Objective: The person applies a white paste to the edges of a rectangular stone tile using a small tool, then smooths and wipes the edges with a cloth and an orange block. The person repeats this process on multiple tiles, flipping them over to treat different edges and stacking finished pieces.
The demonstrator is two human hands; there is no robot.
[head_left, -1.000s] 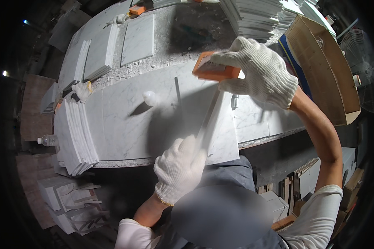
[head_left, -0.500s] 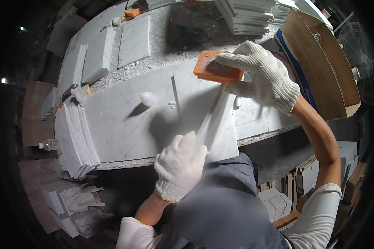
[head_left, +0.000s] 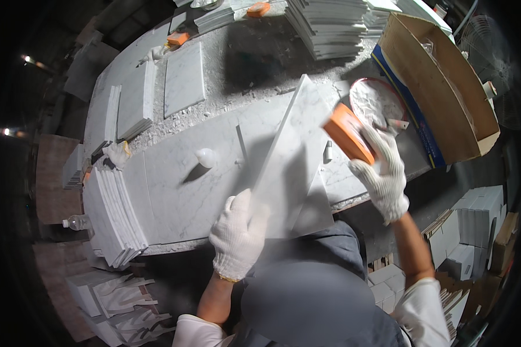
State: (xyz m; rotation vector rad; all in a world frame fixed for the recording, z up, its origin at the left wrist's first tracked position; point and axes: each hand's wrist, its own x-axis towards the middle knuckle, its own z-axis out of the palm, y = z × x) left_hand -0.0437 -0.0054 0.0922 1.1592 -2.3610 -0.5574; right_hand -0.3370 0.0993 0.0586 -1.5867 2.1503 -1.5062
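While the gloved left hand [head_left: 238,231] grips a tilted white marble tile [head_left: 289,162] at frame centre above the bench [head_left: 173,191], gloved right hand [head_left: 382,170] closed around an orange sanding block [head_left: 347,133], centre right.

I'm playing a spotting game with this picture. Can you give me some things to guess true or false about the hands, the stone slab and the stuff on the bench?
1. The left hand holds a pale marble tile lifted at a tilt. True.
2. The right hand holds a blue sponge. False: it grips an orange block.
3. Both hands wear white knit gloves. True.
4. The cardboard box sits on the person's left. False: it is on the right.
5. A stack of tiles lies at the bench's left end. True.
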